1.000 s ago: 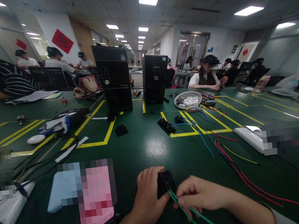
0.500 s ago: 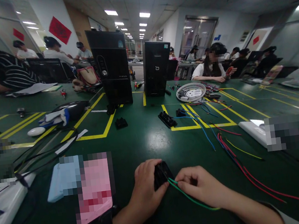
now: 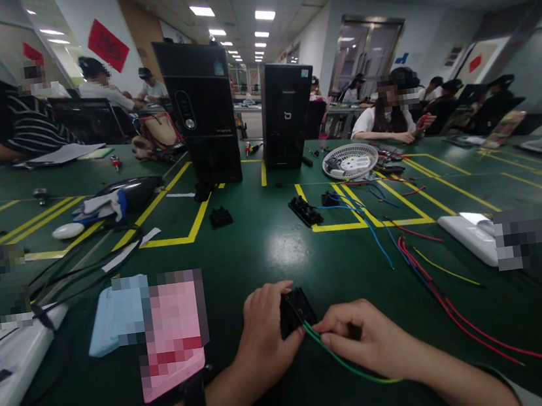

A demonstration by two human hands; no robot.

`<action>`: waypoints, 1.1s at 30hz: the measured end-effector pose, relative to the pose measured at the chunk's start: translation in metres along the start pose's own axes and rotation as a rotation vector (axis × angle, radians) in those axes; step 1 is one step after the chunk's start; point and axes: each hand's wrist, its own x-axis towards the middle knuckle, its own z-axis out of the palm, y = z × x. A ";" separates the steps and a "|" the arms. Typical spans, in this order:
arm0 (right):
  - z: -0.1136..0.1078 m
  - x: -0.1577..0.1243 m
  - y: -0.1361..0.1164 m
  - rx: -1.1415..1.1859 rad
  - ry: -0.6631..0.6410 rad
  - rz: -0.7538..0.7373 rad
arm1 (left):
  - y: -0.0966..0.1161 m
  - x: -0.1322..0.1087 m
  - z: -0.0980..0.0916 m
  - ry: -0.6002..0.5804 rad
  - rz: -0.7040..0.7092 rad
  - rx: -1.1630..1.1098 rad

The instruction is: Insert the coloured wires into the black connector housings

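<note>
My left hand (image 3: 267,332) is wrapped round the left side of a small black plastic housing (image 3: 304,304), which it grips on the green table. Metal pieces show inside the housing, but its details are too dark to make out. Green wires (image 3: 346,366) run from its lower edge toward the right. Close beside the housing, my right hand (image 3: 374,342) pinches a green wire between thumb and forefinger. One longer green strand passes below that hand, ending yellowish near the wrist.
Ahead lie black plastic parts (image 3: 304,211) with blue wires. Red wires (image 3: 456,318) and a yellow wire (image 3: 444,267) are on the right. Farther off stand a white basket (image 3: 351,161) and two black computer towers (image 3: 201,116). A pink pouch (image 3: 176,333) lies left. Co-workers sit around.
The camera view has shifted slightly. Both hands keep almost the same grip, and a little more of the black housing's top shows beside my left hand.
</note>
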 end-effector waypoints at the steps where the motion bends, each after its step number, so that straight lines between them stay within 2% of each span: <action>1: -0.001 0.000 0.000 0.003 -0.016 -0.003 | 0.000 0.000 0.000 -0.003 -0.003 -0.001; 5: -0.007 0.001 0.001 -0.014 -0.077 -0.019 | 0.001 0.000 -0.001 -0.004 -0.018 -0.004; 9: -0.012 -0.001 -0.002 -0.037 -0.034 -0.004 | 0.001 0.000 -0.001 -0.005 -0.029 -0.002; 14: -0.012 0.000 -0.009 0.149 -0.058 0.111 | 0.004 0.000 -0.002 -0.026 -0.011 0.012; 18: -0.007 0.002 -0.009 0.265 -0.060 0.146 | 0.005 0.000 -0.003 -0.026 -0.009 0.009; 26: -0.008 -0.001 -0.001 0.108 -0.114 0.088 | 0.004 -0.001 -0.002 -0.014 -0.005 -0.009; 33: -0.015 0.003 -0.010 0.287 -0.107 0.130 | 0.003 0.000 -0.002 -0.016 -0.009 0.004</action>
